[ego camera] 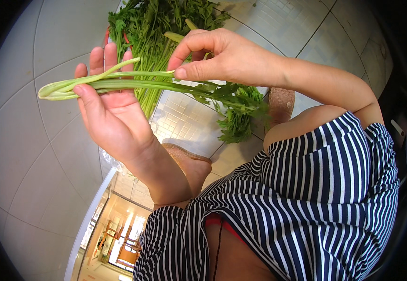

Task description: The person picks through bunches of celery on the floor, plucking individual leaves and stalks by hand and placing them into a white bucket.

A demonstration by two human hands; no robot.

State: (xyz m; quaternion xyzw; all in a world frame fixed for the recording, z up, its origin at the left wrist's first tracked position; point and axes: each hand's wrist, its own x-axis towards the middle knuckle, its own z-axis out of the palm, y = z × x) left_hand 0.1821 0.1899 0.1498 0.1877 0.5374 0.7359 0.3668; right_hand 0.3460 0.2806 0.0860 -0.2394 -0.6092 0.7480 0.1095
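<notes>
A small bunch of celery [133, 84] lies across my left hand [114, 105], its pale root end pointing left and its leaves hanging at the right. The left thumb presses the stalks near the base, while the fingers spread behind them. With thumb and forefinger, my right hand [207, 58] pinches the end of one thin stalk from that bunch. One pale stalk sticks up at a slant above the others. Beyond both hands, a large heap of leafy celery [154, 45] rests on the floor, partly hidden by them.
White tiles [179, 112] cover the floor, and larger grey tiles [10, 105] line the left side. Clear plastic [110, 158] lies by my left forearm. A doorway [112, 224] at lower left shows wooden furniture. My sandalled feet flank the floor below the bunch.
</notes>
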